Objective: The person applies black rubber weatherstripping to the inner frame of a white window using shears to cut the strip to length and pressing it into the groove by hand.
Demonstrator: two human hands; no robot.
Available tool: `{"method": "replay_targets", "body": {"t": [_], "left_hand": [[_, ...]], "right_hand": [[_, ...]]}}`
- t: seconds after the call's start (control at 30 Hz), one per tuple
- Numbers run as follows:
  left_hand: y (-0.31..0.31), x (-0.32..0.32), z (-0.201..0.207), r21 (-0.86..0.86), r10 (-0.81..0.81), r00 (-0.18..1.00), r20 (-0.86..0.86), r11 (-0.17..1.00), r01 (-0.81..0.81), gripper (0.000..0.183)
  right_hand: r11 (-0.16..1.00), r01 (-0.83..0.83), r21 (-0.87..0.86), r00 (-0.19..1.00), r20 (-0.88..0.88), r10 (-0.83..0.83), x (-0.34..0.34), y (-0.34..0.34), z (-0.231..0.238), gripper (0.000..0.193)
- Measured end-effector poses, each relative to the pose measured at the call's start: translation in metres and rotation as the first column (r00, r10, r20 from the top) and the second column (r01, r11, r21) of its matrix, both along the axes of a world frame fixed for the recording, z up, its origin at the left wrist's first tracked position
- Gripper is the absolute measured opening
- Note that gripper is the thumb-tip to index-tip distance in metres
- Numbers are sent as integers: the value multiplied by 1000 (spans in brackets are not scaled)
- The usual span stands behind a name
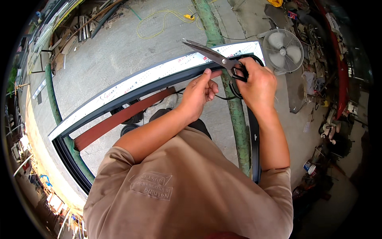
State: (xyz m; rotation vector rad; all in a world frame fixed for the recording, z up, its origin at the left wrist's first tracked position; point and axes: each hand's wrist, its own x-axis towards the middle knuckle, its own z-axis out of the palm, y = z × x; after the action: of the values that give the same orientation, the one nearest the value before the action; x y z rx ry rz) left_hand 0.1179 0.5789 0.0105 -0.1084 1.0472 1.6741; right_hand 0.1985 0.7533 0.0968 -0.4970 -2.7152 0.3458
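Observation:
Large black-handled scissors (224, 61) are in my right hand (258, 81), its fingers closed through the loops. Their dark blades point up and left over a long frame (147, 77) faced with white printed film. Just left of the handles, my left hand (197, 95) is at the frame's black inner edge (159, 82), thumb up and index finger stretched to the right. Its other fingers are loosely curled, with nothing visible in them. A thin black rubber strip (227, 98) loops beneath my right hand and runs behind the left.
Green pipes (238, 131) pass under the frame, and a reddish-brown bar (119, 119) lies beneath it. To the right stands a round fan (283, 51). A yellow cable (153, 16) lies on the concrete floor beyond. Scrap and tools pile up along both sides.

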Motion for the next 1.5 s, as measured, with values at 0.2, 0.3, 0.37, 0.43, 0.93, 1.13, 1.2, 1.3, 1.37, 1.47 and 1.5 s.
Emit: {"method": "replay_targets", "body": {"t": [0.2,0.3,0.37,0.43,0.93,1.13,1.2,1.3,1.37,1.47,1.5], "left_hand": [[14,-1,2,-36,109,977,186,994,-104,43],[15,-1,-9,-44,103,984,145,994,-98,41],[16,-2,-9,-67,113,982,153,992,-104,37],[17,-1,-6,-106,113,987,118,989,-101,39],[14,-4,-2,-26,-2,1000,22,1000,2,39],[20,0,-1,-86,9,997,72,996,-3,36],[27,1,-1,-83,-4,998,60,997,9,39],[35,1,1,-60,-11,998,63,998,14,42],[39,3,3,-39,-5,997,79,999,8,42],[44,4,6,-51,38,990,133,998,-32,38],[47,4,4,-55,48,986,163,998,-39,38]], "right_hand": [[999,2,34,1000,-4,-1,5,-4,5,25],[999,46,2,997,66,-46,16,-12,14,25],[988,111,-104,981,171,-93,24,-24,22,24],[965,195,-175,946,294,-138,36,-36,37,23],[204,456,-866,727,230,-647,189,-58,84,21],[350,419,-838,691,44,-722,176,-51,76,20],[391,388,-835,709,-1,-706,151,-50,73,20],[442,331,-834,739,-62,-671,121,-39,66,22],[489,339,-804,789,-41,-613,108,-29,62,22],[495,328,-804,791,-53,-610,91,-20,61,22],[502,314,-806,791,-70,-607,87,-16,62,22]]}}
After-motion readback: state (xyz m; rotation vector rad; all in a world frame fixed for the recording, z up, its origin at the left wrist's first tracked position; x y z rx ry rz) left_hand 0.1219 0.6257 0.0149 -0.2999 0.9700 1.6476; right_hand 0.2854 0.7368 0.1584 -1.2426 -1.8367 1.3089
